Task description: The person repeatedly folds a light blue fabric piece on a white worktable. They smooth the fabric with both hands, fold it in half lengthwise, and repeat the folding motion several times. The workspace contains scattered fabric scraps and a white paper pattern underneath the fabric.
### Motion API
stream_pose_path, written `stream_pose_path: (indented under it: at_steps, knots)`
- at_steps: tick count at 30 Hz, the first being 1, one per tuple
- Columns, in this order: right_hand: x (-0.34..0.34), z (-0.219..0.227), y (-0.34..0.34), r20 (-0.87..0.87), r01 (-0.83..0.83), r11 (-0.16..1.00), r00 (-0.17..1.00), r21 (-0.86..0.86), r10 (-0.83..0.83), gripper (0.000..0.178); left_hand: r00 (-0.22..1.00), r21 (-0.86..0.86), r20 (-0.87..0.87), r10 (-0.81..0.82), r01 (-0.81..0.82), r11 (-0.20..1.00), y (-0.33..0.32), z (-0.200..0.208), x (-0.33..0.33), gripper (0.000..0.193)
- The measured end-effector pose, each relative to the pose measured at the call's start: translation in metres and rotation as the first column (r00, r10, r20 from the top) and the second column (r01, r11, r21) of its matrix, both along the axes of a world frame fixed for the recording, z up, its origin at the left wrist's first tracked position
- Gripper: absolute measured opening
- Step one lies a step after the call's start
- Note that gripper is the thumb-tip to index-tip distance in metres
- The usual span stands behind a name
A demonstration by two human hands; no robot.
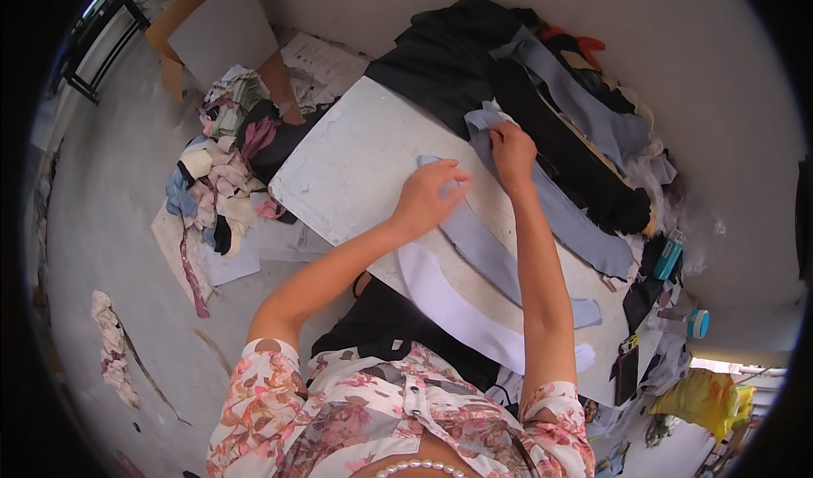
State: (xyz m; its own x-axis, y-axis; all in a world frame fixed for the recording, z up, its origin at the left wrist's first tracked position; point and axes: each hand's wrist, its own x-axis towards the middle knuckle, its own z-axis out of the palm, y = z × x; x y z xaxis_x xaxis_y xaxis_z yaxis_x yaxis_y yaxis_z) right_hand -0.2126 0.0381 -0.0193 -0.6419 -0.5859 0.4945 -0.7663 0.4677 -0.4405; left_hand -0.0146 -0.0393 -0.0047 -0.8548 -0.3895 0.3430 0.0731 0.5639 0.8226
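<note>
My right hand (512,152) is closed in a pinch on the upper end of a long blue-grey fabric strip (566,220), which runs down to the right across the white board (339,165). Over the top of a second, curved blue-grey fabric piece (484,254) is my left hand (430,197). Its fingers are apart and slightly blurred, with nothing seen in them; whether it touches the cloth I cannot tell. Nearest my body lies a curved white fabric piece (461,313), partly under the blue-grey one. My right forearm covers part of both.
Black cloth (449,55) and a black strip pile (567,143) lie along the board's far side. Fabric scraps (224,173) heap on the floor at left, by an opened cardboard box (220,38). A blue-lidded container (696,323) and a yellow bag (703,402) are at right.
</note>
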Motion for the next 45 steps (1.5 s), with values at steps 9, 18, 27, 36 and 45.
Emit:
stream_pose_path:
  at_steps: [9, 18, 27, 36, 45]
  knots:
    - [0.022, 0.042, 0.036, -0.166, -0.159, 0.983, 0.976, -0.093, 0.142, 0.012, 0.979, 0.793, 0.197, 0.044, -0.186, 0.580, 0.002, 0.037, -0.061, 0.036]
    - [-0.001, 0.066, 0.088, 0.566, -0.329, 0.851, 0.640, -0.410, 0.520, 0.053, 0.981, 0.520, -0.196, 0.005, 0.099, 0.849, 0.007, 0.052, -0.089, 0.023]
    - [-0.011, 0.092, 0.343, 0.628, 0.049, 0.992, 0.771, 0.114, -0.110, 0.026, 0.950, 0.749, -0.235, -0.206, 0.312, 0.585, 0.057, 0.077, -0.102, 0.027]
    - [0.130, 0.130, 0.362, 0.818, 0.143, 0.987, 0.574, -0.066, -0.029, 0.029, 0.943, 0.833, -0.003, -0.332, 0.186, 0.521, 0.043, 0.060, -0.029, 0.024]
    - [0.151, 0.053, 0.270, 0.904, 0.006, 1.000, 0.426, -0.022, 0.017, 0.028, 0.956, 0.646, 0.284, -0.067, -0.140, 0.751, -0.029, 0.009, 0.020, 0.022]
